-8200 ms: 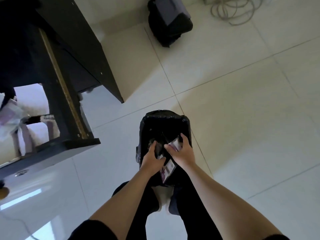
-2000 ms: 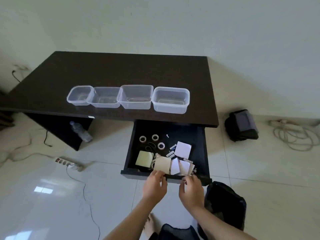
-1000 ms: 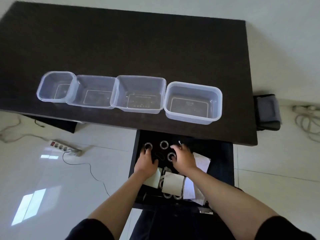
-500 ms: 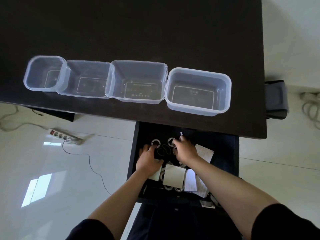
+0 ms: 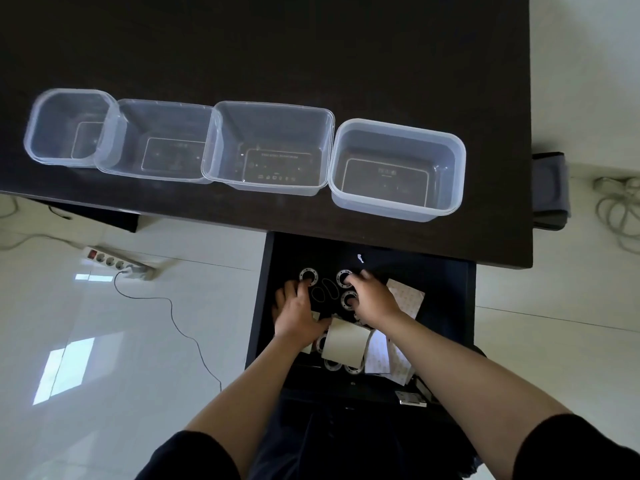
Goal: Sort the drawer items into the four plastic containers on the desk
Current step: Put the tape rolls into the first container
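Observation:
Four clear, empty plastic containers stand in a row on the dark desk (image 5: pixel 277 46): the far-left one (image 5: pixel 45 133), the second (image 5: pixel 138 129), the third (image 5: pixel 270 129) and the right one (image 5: pixel 398 143). Below, the open drawer (image 5: pixel 436 282) holds tape rolls, black rubber bands (image 5: pixel 323 289), a beige note pad (image 5: pixel 346 342) and white sheets (image 5: pixel 405 296). My left hand (image 5: pixel 298 315) lies flat, one fingertip on the left tape roll (image 5: pixel 308 276). My right hand (image 5: pixel 372 299) has fingertips on two rolls (image 5: pixel 343 277), (image 5: pixel 349 299). All three rolls rest on the drawer floor.
More tape rolls (image 5: pixel 332 365) peek out under the note pad near the drawer front. A power strip (image 5: pixel 114 261) and its cable lie on the tiled floor at left. A dark bag (image 5: pixel 550 188) and a coiled cable (image 5: pixel 620 209) sit right of the desk.
My head has moved in over the desk and drawer. Both hands went from the papers at the drawer front to the tape rolls at the back, and have barely shifted in the last half second.

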Available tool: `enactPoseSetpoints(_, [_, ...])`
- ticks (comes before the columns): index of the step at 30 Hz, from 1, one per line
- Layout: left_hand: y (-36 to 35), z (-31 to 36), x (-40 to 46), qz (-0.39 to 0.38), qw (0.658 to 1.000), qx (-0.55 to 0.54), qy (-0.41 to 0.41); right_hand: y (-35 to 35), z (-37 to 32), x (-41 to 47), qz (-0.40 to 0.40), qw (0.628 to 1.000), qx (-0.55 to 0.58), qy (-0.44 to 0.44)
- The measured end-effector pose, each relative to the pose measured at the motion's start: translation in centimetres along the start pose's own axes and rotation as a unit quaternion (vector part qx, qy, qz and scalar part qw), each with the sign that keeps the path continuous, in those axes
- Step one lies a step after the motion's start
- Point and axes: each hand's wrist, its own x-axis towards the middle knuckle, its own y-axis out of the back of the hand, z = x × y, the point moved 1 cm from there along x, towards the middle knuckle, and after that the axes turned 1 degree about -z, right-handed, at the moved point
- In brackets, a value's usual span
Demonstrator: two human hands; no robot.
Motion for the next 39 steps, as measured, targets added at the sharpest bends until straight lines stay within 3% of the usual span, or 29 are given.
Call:
enactPoseSetpoints(10, [-0.1, 0.6, 0.0, 0.018, 1.0, 0.007, 0.013, -0.3, 0.1, 0.2, 0.011, 1.0, 0.009, -0.002])
enactPoseSetpoints(21, [0.4, 0.3, 0.7, -0.022, 0.996, 0.07, -0.044, -0.1, 0.1, 0.2, 0.022, 1.0, 0.003, 0.011])
enactPoseSetpoints(30, [0.9, 0.1, 1.1, 0.016, 0.997, 0.065, -0.046, 0.3, 0.4, -0.2, 0.047, 0.997, 0.055, 0.012])
enactPoseSetpoints(39, [0.9, 1.0, 1.9, -0.008, 0.998, -0.044, -0.033, -0.1, 1.0, -0.7, 0.07, 0.992, 0.102, 0.002])
